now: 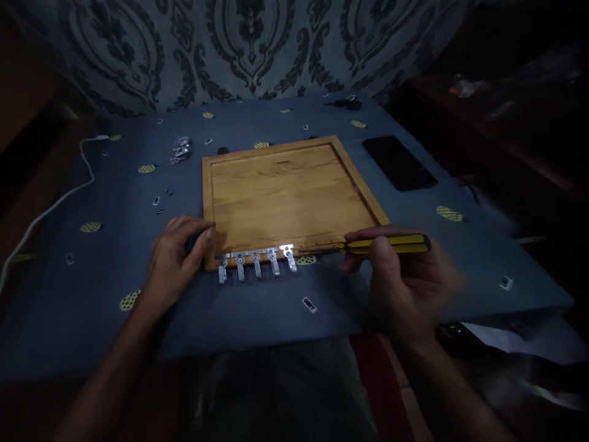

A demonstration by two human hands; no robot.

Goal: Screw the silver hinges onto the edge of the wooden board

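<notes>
A framed wooden board (285, 199) lies flat on the cloth-covered table. Along its near edge runs a row of several silver metal hooks (256, 263), starting by the left corner. To the right of these hooks, small dark holes show in the frame. My left hand (177, 258) grips the board's left edge near the front corner, thumb and fingers closed on it. In my right hand (405, 276) is a screwdriver (386, 244) with a yellow and black handle. Its shaft points left toward the rightmost hook; whether the tip touches anything I cannot tell.
A small pile of loose metal hooks (181, 150) lies behind and left of the board, with tiny dark pieces (168, 192) nearer me. A black phone (398, 162) rests on the right. A white cable (62, 199) runs along the left; a dark object (347, 104) lies at the back.
</notes>
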